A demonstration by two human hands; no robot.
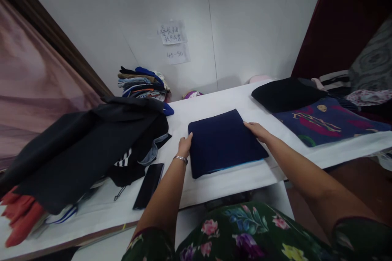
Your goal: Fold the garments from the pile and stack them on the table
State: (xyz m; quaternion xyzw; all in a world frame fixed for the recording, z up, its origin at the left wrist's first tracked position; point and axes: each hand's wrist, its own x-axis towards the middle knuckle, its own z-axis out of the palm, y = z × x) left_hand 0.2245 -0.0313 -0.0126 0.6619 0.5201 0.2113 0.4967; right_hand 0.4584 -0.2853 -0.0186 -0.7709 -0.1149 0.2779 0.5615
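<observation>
A dark navy garment (225, 142), folded into a neat rectangle, lies flat in front of me on the white table. A thin strip of bright blue shows along its near edge. My left hand (185, 146), with a metal bracelet at the wrist, grips the garment's left edge, thumb on top and the other fingers mostly hidden. At the upper right edge, my right hand (257, 131) is closed on the cloth, its fingers partly out of sight. A black phone (148, 186) lies on the table beside my left forearm.
Loose dark clothes (82, 142) are heaped at the left, over a red garment (24, 216). Behind them stands a stack of folded clothes (142, 83). At the right lie a black garment (288, 94) and a patterned garment (333, 122). Handwritten papers (174, 40) hang on the wall.
</observation>
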